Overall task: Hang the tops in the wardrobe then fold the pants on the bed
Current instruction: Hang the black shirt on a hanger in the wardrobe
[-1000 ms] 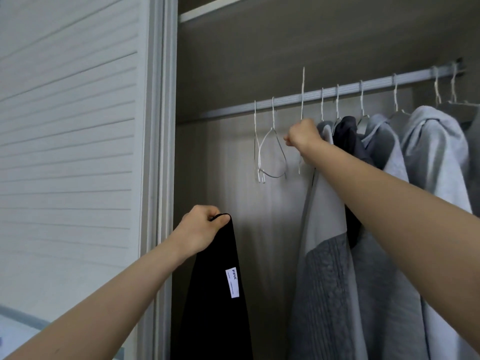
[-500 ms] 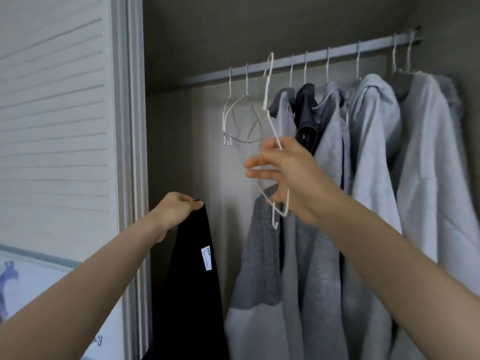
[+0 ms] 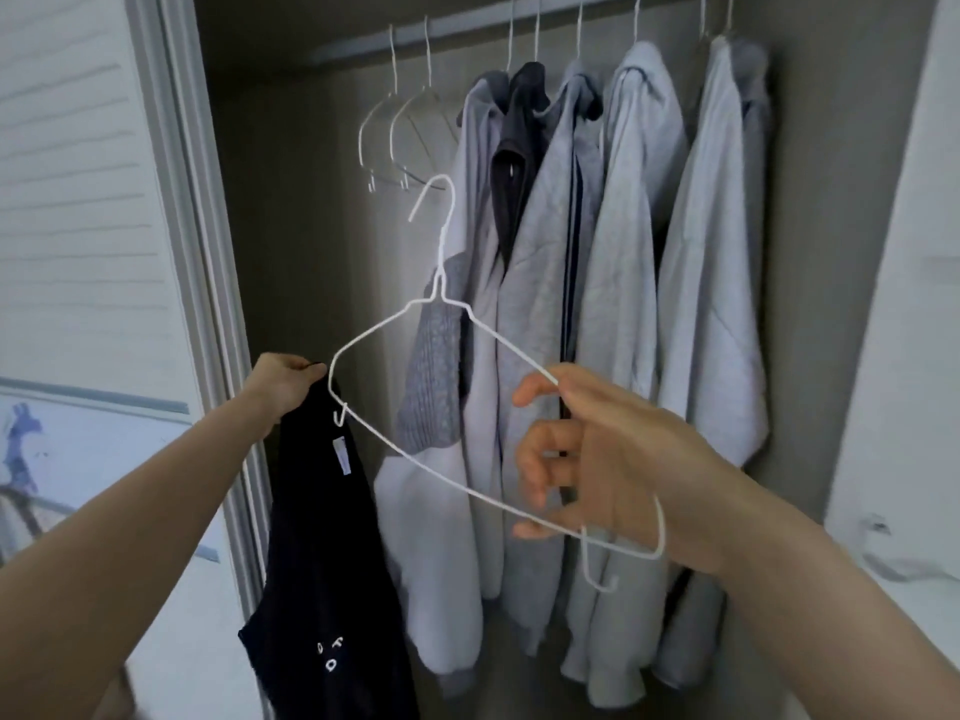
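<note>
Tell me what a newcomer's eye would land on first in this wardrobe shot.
First the white wire hanger, held out mid-frame off the rail, pinched on its right shoulder by the right hand. Next the black top dangling at lower left, gripped at its upper edge by the left hand. Behind them a row of grey tops hangs from the rail, with two bare hangers at its left end.

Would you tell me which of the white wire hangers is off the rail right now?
The white hanger gripped by the right hand; the two empty hangers hang on the rail.
</note>
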